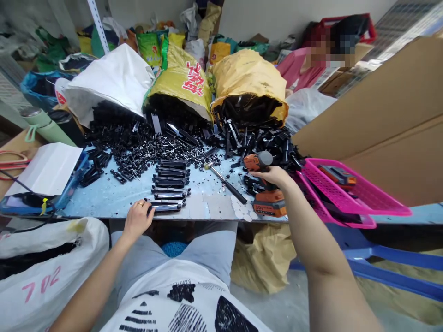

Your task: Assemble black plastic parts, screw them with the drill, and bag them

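Note:
My left hand [139, 217] is at the near end of a column of long black plastic parts [171, 177], laid side by side. Its fingers are closed on the left end of the nearest black plastic part [168, 208]. My right hand [277, 177] is wrapped round the handle of an orange and black cordless drill [258, 161], whose battery base is at the table's front edge. A hammer [226, 183] with a black grip lies between the parts and the drill. Behind the column spreads a heap of small black pieces with metal pins [152, 154].
A white sack [110, 78], a green-yellow sack [180, 85] and a yellow sack [249, 76] spill black parts onto the table. Pink baskets [384, 207], one holding a spare battery [337, 176], stand right beside cardboard [380, 115]. A blue tray [74, 182] is at left. Another person [301, 67] is behind.

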